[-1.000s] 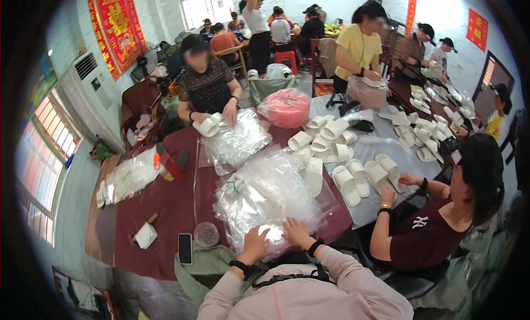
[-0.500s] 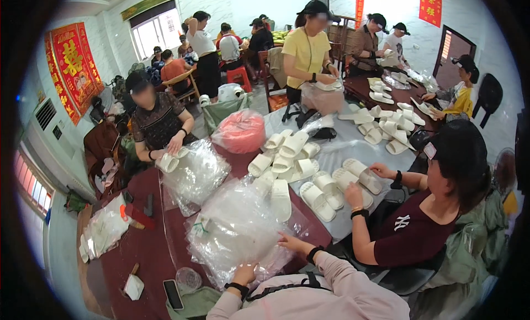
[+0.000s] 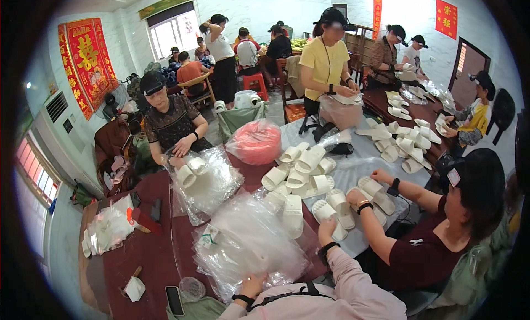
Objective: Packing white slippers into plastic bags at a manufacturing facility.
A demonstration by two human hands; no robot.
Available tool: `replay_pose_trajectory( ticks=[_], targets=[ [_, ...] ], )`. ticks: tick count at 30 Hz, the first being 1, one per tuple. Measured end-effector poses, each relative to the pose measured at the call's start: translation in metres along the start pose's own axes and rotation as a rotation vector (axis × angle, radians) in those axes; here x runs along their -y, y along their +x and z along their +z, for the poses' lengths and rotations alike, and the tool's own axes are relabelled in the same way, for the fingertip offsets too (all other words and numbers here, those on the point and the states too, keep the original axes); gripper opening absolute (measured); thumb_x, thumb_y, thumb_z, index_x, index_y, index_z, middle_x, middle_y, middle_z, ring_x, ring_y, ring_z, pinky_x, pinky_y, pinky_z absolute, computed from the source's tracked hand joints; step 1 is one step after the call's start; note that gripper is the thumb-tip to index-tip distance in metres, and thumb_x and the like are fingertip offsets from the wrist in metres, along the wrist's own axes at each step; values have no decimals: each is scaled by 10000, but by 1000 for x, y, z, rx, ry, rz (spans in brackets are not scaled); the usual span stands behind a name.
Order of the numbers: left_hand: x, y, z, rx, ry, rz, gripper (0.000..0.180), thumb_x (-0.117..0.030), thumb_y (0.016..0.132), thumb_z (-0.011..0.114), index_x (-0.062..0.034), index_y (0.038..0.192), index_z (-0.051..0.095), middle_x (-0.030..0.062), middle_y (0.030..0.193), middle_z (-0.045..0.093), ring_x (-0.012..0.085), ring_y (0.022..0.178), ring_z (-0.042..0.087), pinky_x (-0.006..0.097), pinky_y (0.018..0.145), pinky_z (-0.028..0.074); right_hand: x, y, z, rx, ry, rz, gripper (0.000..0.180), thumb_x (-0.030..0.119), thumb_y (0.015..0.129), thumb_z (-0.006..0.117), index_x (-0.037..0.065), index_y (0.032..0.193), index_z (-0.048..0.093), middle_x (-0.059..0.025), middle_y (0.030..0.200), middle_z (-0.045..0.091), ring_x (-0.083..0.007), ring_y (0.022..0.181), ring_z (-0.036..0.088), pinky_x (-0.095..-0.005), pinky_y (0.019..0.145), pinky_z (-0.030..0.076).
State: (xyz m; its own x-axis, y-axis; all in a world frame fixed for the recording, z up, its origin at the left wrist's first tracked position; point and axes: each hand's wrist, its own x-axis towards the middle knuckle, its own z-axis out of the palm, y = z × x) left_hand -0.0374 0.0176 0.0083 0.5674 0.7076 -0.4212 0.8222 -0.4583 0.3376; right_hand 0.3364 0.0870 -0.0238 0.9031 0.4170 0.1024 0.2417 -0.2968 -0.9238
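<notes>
Plainly, green-and-white label (image 3: 208, 237) (atop clear bags (image 3: 251, 240)).

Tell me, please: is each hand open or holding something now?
Left hand: at the plastic bags; grip unclear.
Right hand: at a white slipper; grip unclear.

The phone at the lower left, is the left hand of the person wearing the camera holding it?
No, the phone lies apart from the left hand, which is at the clear plastic bags.
</notes>
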Motion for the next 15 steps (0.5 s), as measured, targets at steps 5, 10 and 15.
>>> replay_pose_trajectory(
  ticks=[5, 10, 15],
  targets=[
    [4, -13, -11, -1, -71, 0, 383, -305, 803, 489, -313, 1186, 464, 318, 1015, 474, 478, 886, 530, 499, 739, 458, 16, 33, 11, -53, -53, 404, 540, 193, 789, 564, -23, 1237, 353, -279, 1174, 422, -401, 1021, 456, -431, 859, 392],
    [42, 10, 42, -23, -39, 93, 440, -240, 734, 552, -228, 1162, 451, 188, 1034, 531, 375, 929, 534, 476, 780, 416, -8, 54, 22, 154, 531, 625, 607, 160, 777, 568, 5, 1296, 294, -226, 1221, 416, -330, 1059, 459, -411, 833, 413],
    [73, 28, 77, -40, -327, 35, 256, -176, 735, 525, -111, 982, 549, 126, 943, 592, 337, 869, 542, 461, 753, 399, 8, 60, 28, 276, 510, 601, 614, 120, 765, 564, -6, 1298, 286, -175, 1214, 434, -284, 1059, 459, -392, 809, 419]
  ],
)
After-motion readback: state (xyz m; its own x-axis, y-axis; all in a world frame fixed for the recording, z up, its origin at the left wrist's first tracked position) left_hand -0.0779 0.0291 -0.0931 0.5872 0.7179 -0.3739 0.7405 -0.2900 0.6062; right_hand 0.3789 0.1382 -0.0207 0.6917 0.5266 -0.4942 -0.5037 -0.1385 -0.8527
